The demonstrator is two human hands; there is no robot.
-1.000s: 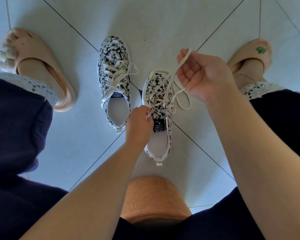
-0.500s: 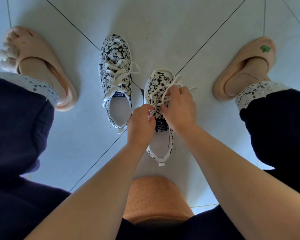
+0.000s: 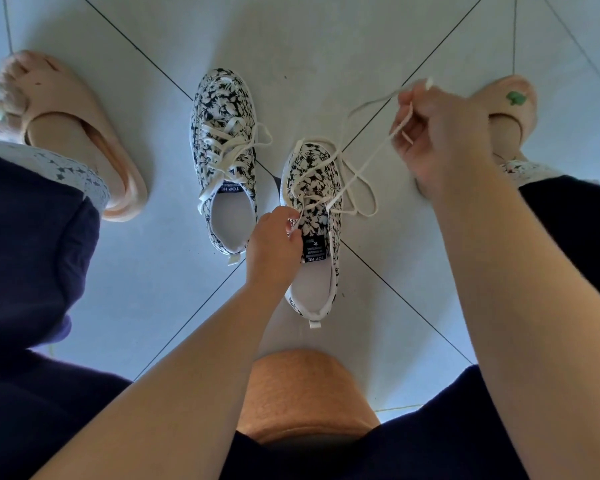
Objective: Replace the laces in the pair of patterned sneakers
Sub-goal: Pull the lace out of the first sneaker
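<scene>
1. Left slipper: smooth peach moulded foam with a rounded outline. The toes at the frame edge are blurred, and a dark trouser leg with a white lace-trim cuff covers the heel.
2. Left sneaker: stands on the pale tiled floor. It has black-and-white floral fabric and flat cream lacing with loose ends. The tongue label reads TOP·HE.
3. Left hand: the fingers are curled and pinch the lace at the left eyelet row of the right sneaker. The fingertips hide the eyelet itself.
4. Brown rounded object: sits at bottom centre, cut off by the dark clothing. It cannot be identified.
5. Right sneaker: stands just beside the left sneaker, not touching it, in the same fabric with a white sole rim. The small print on the label is illegible.
6. Lace: flat cream woven strip, partly threaded. It loops at the sneaker's right side, and one strand runs taut up to the right hand.
7. Right hand: raised, with the fingers closed around the lace. The lace tip above it is motion-blurred.
8. Right slipper: peach foam with a green mark on the toe, mostly hidden behind the right hand.
</scene>
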